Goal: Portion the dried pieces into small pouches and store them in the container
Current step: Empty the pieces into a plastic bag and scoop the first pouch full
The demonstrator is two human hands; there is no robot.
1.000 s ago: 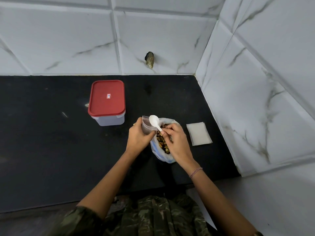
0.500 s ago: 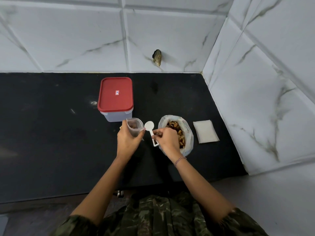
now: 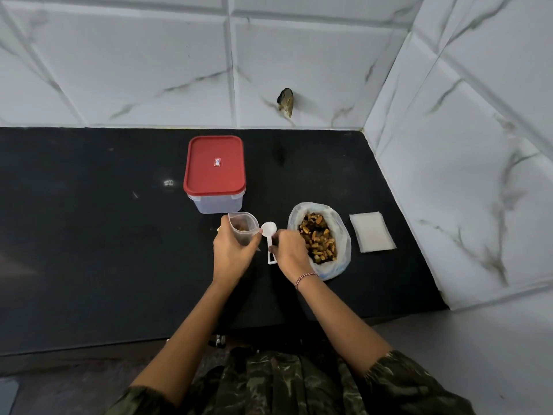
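Dried pieces (image 3: 318, 239) heaped in an open plastic bag (image 3: 341, 232), at three o'clock from the right hand (image 3: 291, 254) and touching it. A few also visible low in the small clear pouch (image 3: 243, 230), gripped upright with its mouth open by the left hand (image 3: 233, 256), fingers wrapped round its lower half. Just beside the pouch at three o'clock, a white spoon (image 3: 268, 229), bowl apparently empty and pointing to twelve, pinched by its handle in the right hand. Near the pouch at twelve o'clock, the container (image 3: 218, 203), red lid (image 3: 215, 166) on. Apart from the bag at three o'clock, a flat stack of empty pouches (image 3: 372, 232) on the black counter (image 3: 89, 235). Probably between scoops, early in the portioning. Several ways to go wrong from here: squeezing the soft pouch too hard and closing its mouth, so a loaded spoon tips pieces onto the counter; catching the slack bag rim with the right wrist and toppling it; overfilling, leaving no room to seal.
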